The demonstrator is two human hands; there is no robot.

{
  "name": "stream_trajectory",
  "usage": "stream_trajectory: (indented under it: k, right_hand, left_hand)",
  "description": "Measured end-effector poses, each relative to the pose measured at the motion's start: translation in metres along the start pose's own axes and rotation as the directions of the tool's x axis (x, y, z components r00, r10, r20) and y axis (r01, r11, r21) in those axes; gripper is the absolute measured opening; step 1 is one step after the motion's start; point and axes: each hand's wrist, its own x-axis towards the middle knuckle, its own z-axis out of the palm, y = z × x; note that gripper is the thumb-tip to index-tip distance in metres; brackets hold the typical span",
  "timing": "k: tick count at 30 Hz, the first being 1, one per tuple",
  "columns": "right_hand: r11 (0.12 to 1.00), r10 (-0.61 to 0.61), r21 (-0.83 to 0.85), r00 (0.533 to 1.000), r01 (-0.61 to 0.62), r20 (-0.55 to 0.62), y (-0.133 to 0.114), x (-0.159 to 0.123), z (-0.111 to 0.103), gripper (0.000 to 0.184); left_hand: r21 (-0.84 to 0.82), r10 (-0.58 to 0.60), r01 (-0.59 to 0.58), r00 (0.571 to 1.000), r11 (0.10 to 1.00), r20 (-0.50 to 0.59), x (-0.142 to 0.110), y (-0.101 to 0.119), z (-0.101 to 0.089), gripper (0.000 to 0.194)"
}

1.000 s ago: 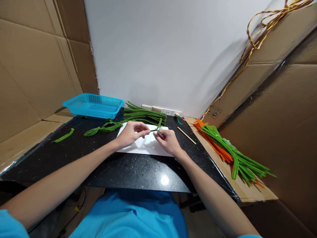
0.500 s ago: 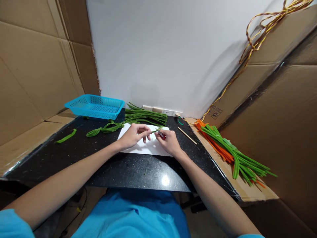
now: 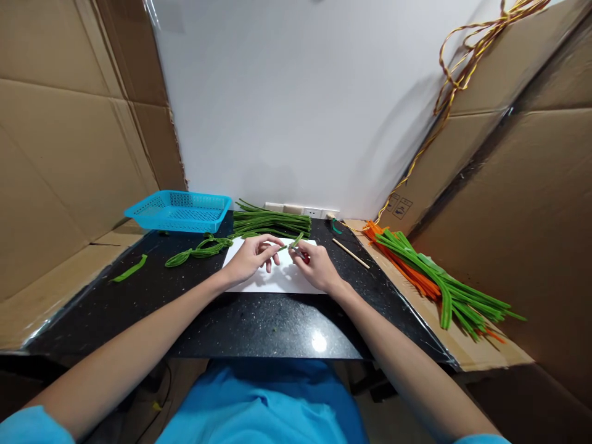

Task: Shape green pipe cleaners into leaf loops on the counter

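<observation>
Over a white sheet (image 3: 263, 283), my left hand (image 3: 247, 260) pinches a short green pipe cleaner (image 3: 282, 248) between thumb and fingertips. My right hand (image 3: 318, 266) is closed around a small red-handled metal tool (image 3: 305, 257), its tip close to the pipe cleaner; whether it is pliers or scissors is too small to tell. Another bit of green stem (image 3: 298, 239) sticks up at the right fingertips. Left of the sheet lie looped green pipe cleaners (image 3: 210, 246). Behind the hands is a bundle of dark green pipe cleaners (image 3: 272, 221).
A blue perforated basket (image 3: 185, 228) stands at the back left, with a light green strip (image 3: 131, 268) in front of it. To the right lie a thin wooden stick (image 3: 350, 253), orange pipe cleaners (image 3: 411, 274) and bright green ones (image 3: 444, 283). Cardboard walls (image 3: 518, 203) flank the black table (image 3: 259, 327).
The camera view has shifted slightly. Both hands stay together over the sheet; the green stem at the right fingertips now points more steeply upward.
</observation>
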Motion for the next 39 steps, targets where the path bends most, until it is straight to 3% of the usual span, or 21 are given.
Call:
stream_trajectory:
  k: [1,4,7,11,14,16,19,23,31,39]
  right_hand:
    - [1.0,-0.009,-0.016,0.999,0.009,0.034,-0.002,-0.001,-0.001,0.019]
    - [0.996,-0.013,-0.09,0.994,0.023,0.109,-0.005,-0.001,-0.002,0.059]
    - [0.98,0.01,-0.199,0.988,0.021,0.155,-0.004,-0.001,-0.003,0.07]
    - [0.954,0.06,-0.3,0.986,-0.011,0.156,-0.004,0.0,-0.005,0.061]
    - [0.92,0.098,-0.392,0.98,-0.022,0.175,-0.006,0.0,-0.009,0.03]
    - [0.889,0.095,-0.458,0.977,0.003,0.192,-0.007,0.001,-0.011,0.014]
    - [0.855,0.015,-0.508,0.974,0.104,0.224,-0.008,0.002,-0.013,0.008]
    - [0.819,-0.065,-0.529,0.952,0.222,0.299,-0.008,0.003,-0.013,0.007]
    - [0.809,-0.038,-0.531,0.923,0.253,0.382,-0.019,0.001,-0.009,0.013]
    - [0.838,0.109,-0.537,0.932,0.1,0.345,-0.023,-0.001,-0.004,0.04]
  left_hand:
    - [-0.01,-0.012,0.012,1.0,1.0,0.006,0.0,0.0,0.0,0.043]
    - [-0.031,-0.022,0.023,1.0,0.999,0.008,-0.001,0.0,0.002,0.049]
    - [-0.037,-0.016,0.017,1.0,0.999,0.027,-0.002,0.001,0.003,0.053]
    - [-0.043,-0.021,0.022,0.999,0.999,0.024,-0.002,0.003,0.003,0.054]
    - [-0.077,-0.06,0.059,0.998,0.995,-0.002,0.0,0.002,0.002,0.053]
    - [-0.096,-0.084,0.081,0.996,0.992,-0.028,0.002,0.001,0.0,0.054]
    - [-0.113,-0.09,0.083,0.994,0.99,-0.061,0.004,-0.001,-0.001,0.054]
    - [-0.139,-0.101,0.09,0.992,0.986,-0.076,0.004,-0.001,0.0,0.056]
    - [-0.13,-0.141,0.129,0.986,0.983,-0.09,0.003,0.005,0.001,0.046]
    - [-0.104,-0.175,0.167,0.982,0.981,-0.07,0.005,-0.003,-0.002,0.034]
